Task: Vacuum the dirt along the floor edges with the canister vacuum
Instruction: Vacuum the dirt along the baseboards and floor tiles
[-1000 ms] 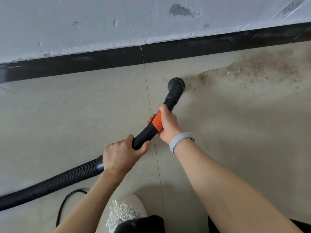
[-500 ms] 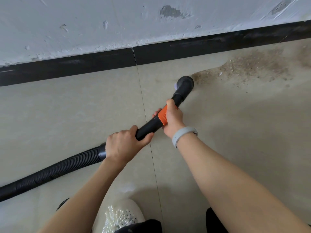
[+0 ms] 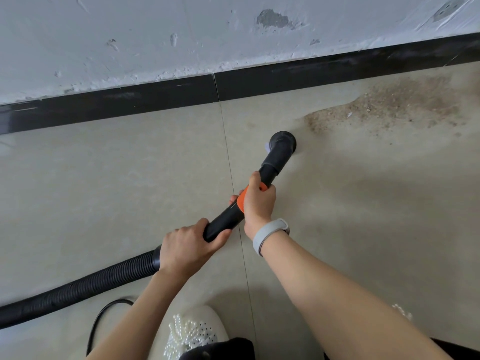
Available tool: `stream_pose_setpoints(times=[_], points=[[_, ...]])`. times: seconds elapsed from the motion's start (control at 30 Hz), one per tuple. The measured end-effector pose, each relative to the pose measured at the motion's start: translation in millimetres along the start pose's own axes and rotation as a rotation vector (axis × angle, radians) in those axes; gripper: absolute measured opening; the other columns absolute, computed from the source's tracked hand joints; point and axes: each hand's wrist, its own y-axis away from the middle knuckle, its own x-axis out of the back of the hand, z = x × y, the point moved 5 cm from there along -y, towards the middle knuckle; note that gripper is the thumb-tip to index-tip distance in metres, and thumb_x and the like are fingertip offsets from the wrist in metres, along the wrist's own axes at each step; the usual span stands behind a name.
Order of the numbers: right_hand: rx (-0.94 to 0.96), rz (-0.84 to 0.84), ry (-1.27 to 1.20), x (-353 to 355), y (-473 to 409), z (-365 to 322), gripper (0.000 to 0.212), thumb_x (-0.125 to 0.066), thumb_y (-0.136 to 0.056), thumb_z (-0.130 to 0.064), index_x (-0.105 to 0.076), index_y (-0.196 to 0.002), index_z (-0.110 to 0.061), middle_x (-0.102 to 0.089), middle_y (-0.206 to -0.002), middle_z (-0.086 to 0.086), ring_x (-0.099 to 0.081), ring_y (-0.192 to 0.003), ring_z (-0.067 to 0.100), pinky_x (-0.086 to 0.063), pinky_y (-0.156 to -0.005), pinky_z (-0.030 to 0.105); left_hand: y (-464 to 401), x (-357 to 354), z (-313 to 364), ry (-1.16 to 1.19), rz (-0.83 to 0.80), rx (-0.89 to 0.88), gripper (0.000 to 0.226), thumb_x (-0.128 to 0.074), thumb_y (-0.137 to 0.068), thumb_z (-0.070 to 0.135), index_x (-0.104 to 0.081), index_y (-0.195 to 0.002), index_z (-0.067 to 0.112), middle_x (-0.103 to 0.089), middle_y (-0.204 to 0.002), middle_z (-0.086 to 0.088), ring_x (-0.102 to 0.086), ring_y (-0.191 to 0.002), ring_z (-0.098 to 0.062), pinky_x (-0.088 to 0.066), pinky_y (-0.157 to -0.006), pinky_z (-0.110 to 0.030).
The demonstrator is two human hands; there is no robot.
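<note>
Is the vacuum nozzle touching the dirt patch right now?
Apart. The head view shows a strip of bare floor tile between the nozzle and the near edge of the dirt patch, which lies up and right of it.

A smooth matt black plastic vacuum tube (image 3: 223, 224) with a glossy orange plastic collar (image 3: 242, 201) runs between the fingers into a ribbed black flexible hose (image 3: 78, 287). Beyond the fingertips, gritty brown dirt (image 3: 384, 110) dulls the smooth beige floor tiles (image 3: 104, 190); a glossy black skirting strip (image 3: 130, 102) meets rough, chipped white plaster wall (image 3: 130, 35).
</note>
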Motion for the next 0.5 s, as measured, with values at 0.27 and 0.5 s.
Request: stream_pose_setpoints(times=[0.27,0.5], points=[[-0.034,-0.132,0.108,-35.7,0.7,-9.4,0.027,-0.046,-0.095,-0.029,-0.040,-0.114,-0.010,-0.049,-0.076,0.006,-0.057,-0.045,0.020,-0.050,-0.051,0.027,-2.1,7.9,-16.4,0.098,0.008,0.160,0.045,-0.045,-0.087,0.061,-0.040,-0.072,0.019,-0.047,-0.058,0.001,-0.058,-0.071,-0.031,-0.034,-0.060,-0.031],[-0.067,-0.200,0.179,-56.3,-3.6,-24.3,0.035,-0.048,-0.093,-0.029,-0.040,-0.119,-0.008,-0.048,-0.080,0.004,-0.059,-0.061,0.027,-0.056,-0.071,0.038,-15.8,16.7,-18.0,0.133,0.010,0.242,0.047,-0.042,-0.087,0.062,-0.036,-0.065,0.021,-0.049,-0.058,0.001,-0.052,-0.066,-0.028,-0.036,-0.060,-0.031]])
